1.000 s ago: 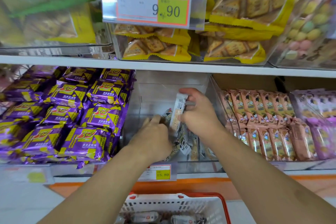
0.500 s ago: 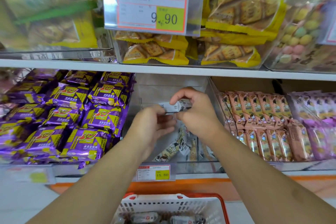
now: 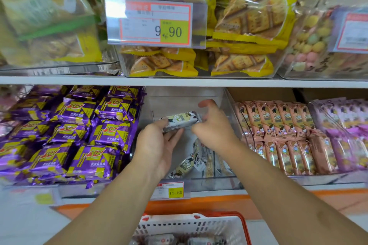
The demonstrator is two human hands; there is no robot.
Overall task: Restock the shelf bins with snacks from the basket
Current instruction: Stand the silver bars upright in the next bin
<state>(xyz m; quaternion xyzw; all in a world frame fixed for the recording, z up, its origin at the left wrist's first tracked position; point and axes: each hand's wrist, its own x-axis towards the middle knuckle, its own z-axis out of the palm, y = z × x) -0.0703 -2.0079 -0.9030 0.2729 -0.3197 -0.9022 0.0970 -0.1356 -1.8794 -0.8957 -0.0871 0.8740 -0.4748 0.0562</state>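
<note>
1. Far left of the lower shelf, the purple snack packs (image 3: 79, 131) were piled just as they had been a second earlier. Nobody touched those, so that bin wasn't part of this step as far as I could tell.

2. The left hand (image 3: 157, 145) was the one that changed. A second before, it was down low in the clear bin (image 3: 229, 105), and by this frame it had come up and was gripping the left end of the white snack bar (image 3: 179, 121), fingers curled under it.

3. The bar itself had gone from standing upright in the other hand to lying sideways, held up above the loose bars (image 3: 197, 161) on the near floor of the bin.

4. The right hand (image 3: 215, 127) had let go, I reckon. Its fingers were spread and loosely curled just beside the bar's right end, and I couldn't see them pinching anything.

5. So it read to me as a hand-over, with the bar not yet laid down.

6. Near bottom, the basket (image 3: 199, 225) showed more wrapped bars inside, so plenty of restocking was left.
</note>
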